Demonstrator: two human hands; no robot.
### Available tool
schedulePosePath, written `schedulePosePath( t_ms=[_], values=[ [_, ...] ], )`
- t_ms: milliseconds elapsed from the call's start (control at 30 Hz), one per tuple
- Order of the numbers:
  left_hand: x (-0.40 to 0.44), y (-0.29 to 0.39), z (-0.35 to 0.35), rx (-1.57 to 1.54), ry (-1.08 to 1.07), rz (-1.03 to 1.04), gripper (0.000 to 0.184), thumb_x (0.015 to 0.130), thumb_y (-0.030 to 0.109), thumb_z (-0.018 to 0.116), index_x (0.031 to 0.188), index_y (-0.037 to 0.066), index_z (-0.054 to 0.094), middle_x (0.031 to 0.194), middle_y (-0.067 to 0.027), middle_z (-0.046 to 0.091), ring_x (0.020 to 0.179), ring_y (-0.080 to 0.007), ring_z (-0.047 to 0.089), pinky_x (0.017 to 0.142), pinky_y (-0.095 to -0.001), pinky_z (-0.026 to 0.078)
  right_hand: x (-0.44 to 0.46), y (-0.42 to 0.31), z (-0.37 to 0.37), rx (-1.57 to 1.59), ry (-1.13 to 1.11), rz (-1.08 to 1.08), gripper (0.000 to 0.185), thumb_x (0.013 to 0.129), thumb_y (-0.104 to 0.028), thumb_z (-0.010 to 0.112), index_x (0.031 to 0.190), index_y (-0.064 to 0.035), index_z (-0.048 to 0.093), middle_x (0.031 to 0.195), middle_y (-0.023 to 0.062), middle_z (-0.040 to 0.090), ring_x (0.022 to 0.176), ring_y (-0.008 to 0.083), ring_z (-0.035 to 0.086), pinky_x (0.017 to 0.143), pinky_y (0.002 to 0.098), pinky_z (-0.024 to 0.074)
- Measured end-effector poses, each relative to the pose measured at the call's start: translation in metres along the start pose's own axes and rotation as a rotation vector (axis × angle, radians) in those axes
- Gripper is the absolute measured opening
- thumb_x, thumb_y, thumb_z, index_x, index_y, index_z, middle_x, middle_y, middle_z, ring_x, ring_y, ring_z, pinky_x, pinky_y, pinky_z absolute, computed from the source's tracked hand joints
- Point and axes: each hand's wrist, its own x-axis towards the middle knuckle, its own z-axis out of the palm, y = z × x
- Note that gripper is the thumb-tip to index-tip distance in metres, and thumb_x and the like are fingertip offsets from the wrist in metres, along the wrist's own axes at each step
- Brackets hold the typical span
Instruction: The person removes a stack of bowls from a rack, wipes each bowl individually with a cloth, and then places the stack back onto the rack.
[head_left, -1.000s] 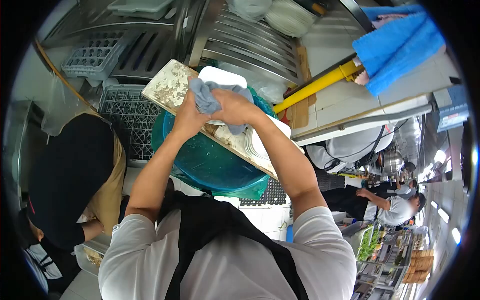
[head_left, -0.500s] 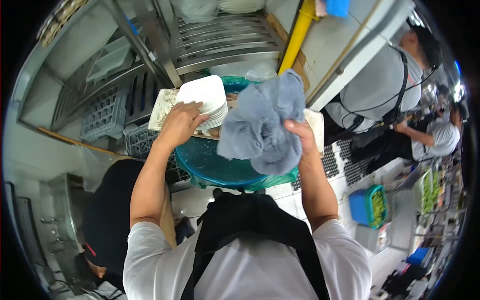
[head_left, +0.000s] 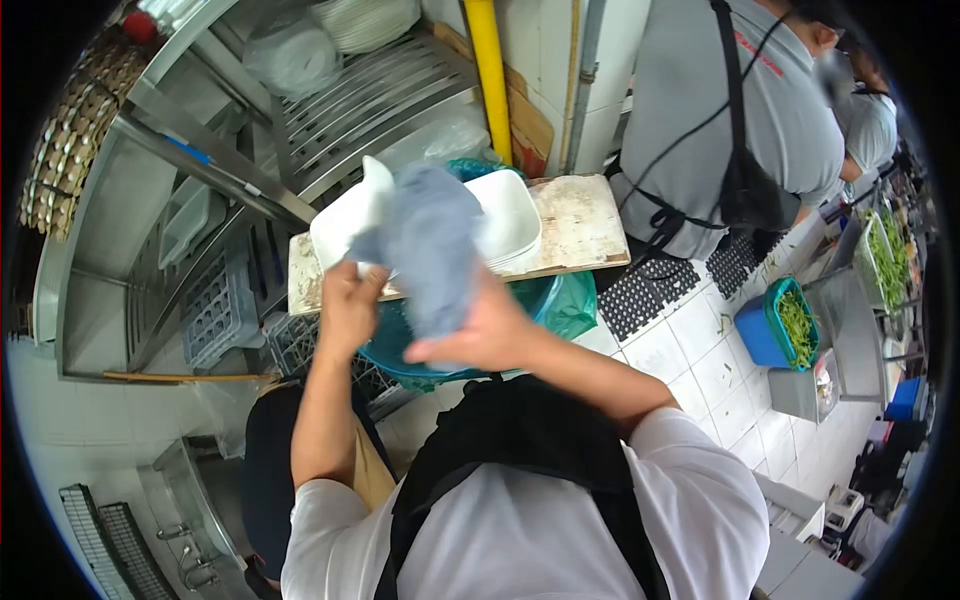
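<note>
My left hand (head_left: 350, 305) is closed at the edge of a white dish (head_left: 376, 192), which stands tilted and is partly hidden by a blurred grey-blue cloth (head_left: 430, 230). My right hand (head_left: 485, 325) presses the cloth from the right, thumb pointing left. Behind my left hand, more white dishware (head_left: 333, 225) rests on a worn, stained board (head_left: 580, 215). To the right of the cloth sits a small stack of white square dishes (head_left: 515, 215) on the same board.
Below the board is a green tub (head_left: 400, 350) with a plastic liner. A slatted metal shelf (head_left: 370, 110) holds stacked plates (head_left: 365, 22). A yellow pole (head_left: 488, 80) stands behind. One person in grey (head_left: 730, 120) stands close at right; another in dark clothing (head_left: 270, 460) is at left.
The cloth and my right hand have moved left to meet my left hand. My left hand has left the top of the stack and now grips a tilted dish. The view has shifted right.
</note>
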Motion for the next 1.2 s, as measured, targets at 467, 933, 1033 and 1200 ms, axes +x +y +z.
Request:
schedulePosePath(
  t_ms=[467,933,1033,1200],
  values=[
    [-0.025,-0.004,0.048,-1.06,0.109,0.311,0.051,0.092,0.027,0.06,0.131,-0.004,0.047,0.131,-0.015,0.053,0.12,-0.0285,0.053,0.102,-0.0436,0.04,0.046,0.048,-0.007,0.917,0.256,0.59,0.064,0.094,-0.052,0.046,0.128,0.0013,0.05,0.116,0.0124,0.061,0.104,0.0208,0.06,0.093,0.0317,0.0452],
    [0.053,0.003,0.098,0.38,-0.297,0.338,0.03,0.094,0.027,0.054,0.115,0.008,0.062,0.11,-0.0155,0.065,0.101,-0.0307,0.064,0.085,-0.0392,0.049,-0.114,0.017,-0.127,0.46,0.077,0.769,0.057,0.091,-0.039,0.06,0.13,0.0023,0.048,0.119,0.0085,0.058,0.107,0.0181,0.055,0.095,0.0327,0.0431],
    [0.063,-0.014,0.113,0.679,-0.393,0.493,0.035,0.095,0.025,0.05,0.124,0.006,0.056,0.127,-0.0158,0.057,0.114,-0.0412,0.054,0.094,-0.0415,0.046,-0.132,0.014,-0.148,0.406,0.219,0.706,0.061,0.09,-0.042,0.061,0.131,0.0014,0.047,0.121,0.0078,0.056,0.11,0.0168,0.052,0.096,0.0322,0.0411],
    [0.064,-0.029,0.123,0.895,-0.512,0.508,0.037,0.097,0.024,0.046,0.128,0.004,0.052,0.137,-0.0138,0.05,0.124,-0.0387,0.047,0.101,-0.0431,0.041,-0.138,0.013,-0.159,0.296,0.314,0.614,0.076,0.091,-0.057,0.052,0.135,0.0048,0.04,0.129,0.0109,0.051,0.117,0.02,0.048,0.101,0.0338,0.0369]
  ],
)
